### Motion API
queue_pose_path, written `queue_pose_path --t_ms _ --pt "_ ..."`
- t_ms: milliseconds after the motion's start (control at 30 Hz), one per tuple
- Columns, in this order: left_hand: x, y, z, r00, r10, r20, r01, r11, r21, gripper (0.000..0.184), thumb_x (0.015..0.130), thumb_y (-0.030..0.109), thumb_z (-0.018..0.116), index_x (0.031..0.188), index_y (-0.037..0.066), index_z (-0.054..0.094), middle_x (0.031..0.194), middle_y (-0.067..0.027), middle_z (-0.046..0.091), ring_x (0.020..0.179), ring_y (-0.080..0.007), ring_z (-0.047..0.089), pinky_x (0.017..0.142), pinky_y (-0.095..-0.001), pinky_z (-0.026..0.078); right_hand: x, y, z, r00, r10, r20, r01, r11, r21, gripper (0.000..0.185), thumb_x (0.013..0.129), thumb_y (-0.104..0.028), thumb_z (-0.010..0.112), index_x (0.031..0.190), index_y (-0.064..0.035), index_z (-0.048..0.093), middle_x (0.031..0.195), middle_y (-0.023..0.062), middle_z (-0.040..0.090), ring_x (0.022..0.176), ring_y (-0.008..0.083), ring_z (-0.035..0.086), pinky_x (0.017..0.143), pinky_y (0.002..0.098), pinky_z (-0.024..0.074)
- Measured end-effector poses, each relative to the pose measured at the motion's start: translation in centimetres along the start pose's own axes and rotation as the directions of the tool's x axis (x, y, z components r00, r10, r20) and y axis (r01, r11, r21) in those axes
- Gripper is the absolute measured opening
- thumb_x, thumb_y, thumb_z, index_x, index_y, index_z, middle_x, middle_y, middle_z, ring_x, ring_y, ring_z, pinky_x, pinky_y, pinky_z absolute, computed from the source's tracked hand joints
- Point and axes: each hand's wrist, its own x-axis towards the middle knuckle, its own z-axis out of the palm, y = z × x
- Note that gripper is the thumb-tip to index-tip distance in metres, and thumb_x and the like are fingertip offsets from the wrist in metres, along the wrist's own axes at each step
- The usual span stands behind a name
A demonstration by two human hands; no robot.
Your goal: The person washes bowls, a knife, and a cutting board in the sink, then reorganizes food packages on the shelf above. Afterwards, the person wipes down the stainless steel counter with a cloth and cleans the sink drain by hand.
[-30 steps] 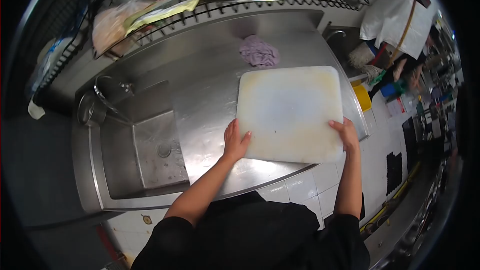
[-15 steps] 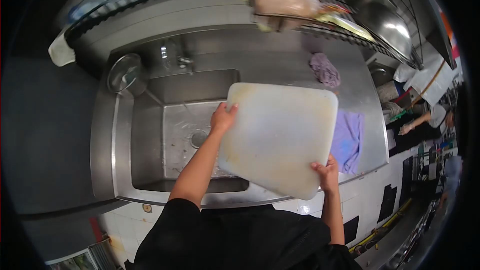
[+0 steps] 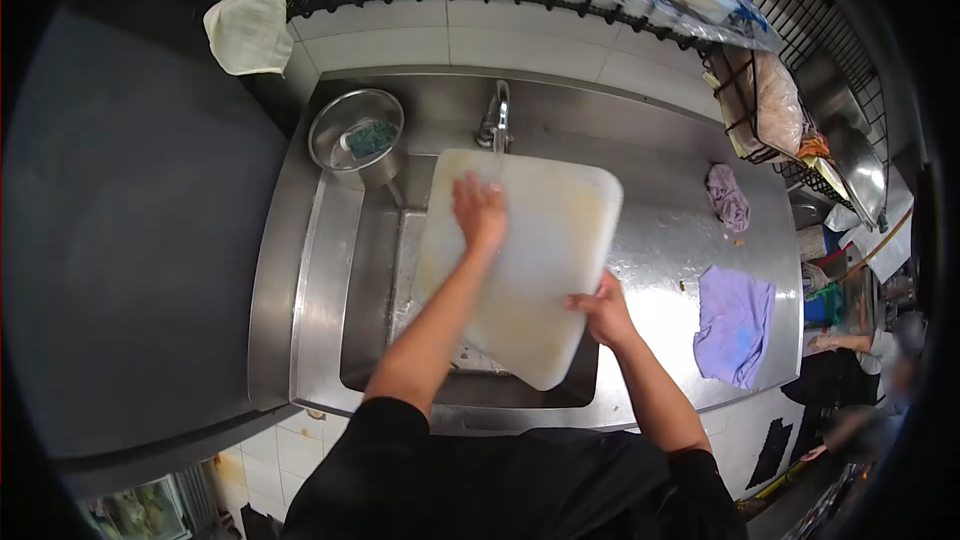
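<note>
- Moved since the earlier frames: white rectangular plastic board (image 3: 530, 260), from counter side to over the sink; left hand (image 3: 480, 212), from the board's left edge onto its face.
- Risk, my read: the right hand (image 3: 603, 312) looks like the only real grip. If the edge is wet, board could slip or pivot, near corner dropping into the stainless steel sink basin (image 3: 372, 280).
- Also: far edge is close to the curved chrome tap (image 3: 502, 105); a swing that way could knock it. Water on a tilted face could run onto the counter.
- Right fingers: clamped on the board's right edge, thumb on top, others at the edge and partly hidden.
- Left fingers: slightly apart, laid on the upper-left face, not wrapped round an edge. Blurred, so pressure can't be told.
- Board: under left palm, in right grip, angled over the basin. Can't tell if its underside touches the rim.
- Beyond: round steel pot (image 3: 318, 137) with green scourer (image 3: 371, 138) at far left; flat purple cloth (image 3: 735, 330) and crumpled mauve cloth (image 3: 728, 198) on the steel counter (image 3: 655, 225), right side.
</note>
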Motion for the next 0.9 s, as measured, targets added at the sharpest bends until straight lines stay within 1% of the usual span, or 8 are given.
queue_pose_path --t_ms 267,333,500,600,633,700,833,900 --pt "-8.3 4.1 -1.6 0.952 0.303 0.036 -0.276 0.904 -0.326 0.068 0.091 0.039 0.040 0.140 -0.002 0.015 0.144 -0.0273 0.010 0.133 -0.0439 0.008 0.108 -0.0493 0.007 2.2 1.3 3.0 0.997 0.075 -0.014 -0.076 0.983 -0.165 0.053 0.064 0.011 0.056 0.116 -0.0013 0.050 0.102 0.0060 0.059 0.096 0.0162 0.055 0.086 0.0295 0.0426" --pt "-4.9 1.7 -1.6 0.772 0.625 -0.117 -0.632 0.735 -0.246 0.067 0.090 0.038 0.042 0.141 0.001 0.017 0.144 -0.0257 0.013 0.133 -0.0421 0.014 0.107 -0.0501 0.011 2.2 0.9 3.2 0.994 0.103 -0.023 -0.106 0.971 -0.213 0.053 0.063 0.010 0.055 0.115 -0.0009 0.050 0.101 0.0061 0.059 0.096 0.0162 0.055 0.086 0.0292 0.0422" --pt "0.8 -9.2 0.6 0.997 0.075 -0.032 -0.080 0.975 -0.206 0.056 0.091 0.035 0.042 0.137 0.005 0.029 0.139 -0.0201 0.032 0.127 -0.0349 0.032 0.104 -0.0446 0.024 1.5 -3.1 4.7 0.994 0.080 -0.073 -0.099 0.945 -0.313 0.055 0.060 0.009 0.051 0.115 0.0001 0.053 0.098 0.0053 0.060 0.089 0.0120 0.056 0.079 0.0240 0.0438" --pt "0.3 -19.1 4.4 0.844 -0.536 0.036 0.425 0.626 -0.654 0.053 0.093 0.040 0.040 0.129 0.002 0.041 0.128 -0.0159 0.047 0.120 -0.0293 0.042 0.101 -0.0407 0.031 0.7 -4.1 4.6 0.998 0.013 -0.065 -0.034 0.943 -0.331 0.057 0.060 0.010 0.051 0.117 0.0000 0.053 0.097 0.0048 0.062 0.088 0.0113 0.057 0.077 0.0235 0.0445" --pt "-0.7 -18.6 3.7 0.843 -0.536 0.041 0.428 0.623 -0.655 0.053 0.093 0.040 0.040 0.129 0.002 0.041 0.128 -0.0159 0.047 0.120 -0.0293 0.042 0.101 -0.0407 0.031 0.4 -4.7 4.4 0.997 0.014 -0.070 -0.036 0.942 -0.334 0.057 0.060 0.010 0.051 0.117 0.0000 0.053 0.097 0.0048 0.062 0.088 0.0113 0.057 0.077 0.0235 0.0445" --pt "-2.1 -17.3 1.7 0.591 -0.591 0.549 0.621 -0.101 -0.777 0.053 0.092 0.046 0.041 0.122 0.003 0.049 0.120 -0.0122 0.054 0.113 -0.0265 0.048 0.096 -0.0398 0.037 0.0 -6.0 3.7 0.996 0.086 -0.012 -0.086 0.943 -0.322 0.064 0.062 0.009 0.053 0.124 -0.0020 0.049 0.108 0.0063 0.059 0.098 0.0135 0.055 0.087 0.0257 0.0417" --pt "-0.1 -14.5 -0.7 0.626 -0.456 0.633 0.681 -0.076 -0.728 0.049 0.091 0.045 0.045 0.118 0.005 0.053 0.115 -0.0101 0.057 0.108 -0.0261 0.052 0.093 -0.0383 0.040 1.3 -7.1 -0.2 0.992 0.039 -0.117 -0.081 0.922 -0.380 0.038 0.080 -0.001 0.058 0.118 -0.0012 0.052 0.103 0.0058 0.061 0.090 0.0125 0.058 0.080 0.0271 0.0457" --pt "1.7 -14.5 -3.3 0.747 -0.141 0.649 0.644 -0.088 -0.760 0.049 0.088 0.043 0.050 0.117 0.003 0.052 0.114 -0.0094 0.057 0.106 -0.0259 0.054 0.094 -0.0388 0.040 2.5 -7.5 -2.5 0.984 -0.002 -0.176 -0.073 0.906 -0.418 0.034 0.084 -0.007 0.057 0.117 -0.0009 0.052 0.101 0.0065 0.062 0.089 0.0133 0.058 0.079 0.0280 0.0461"
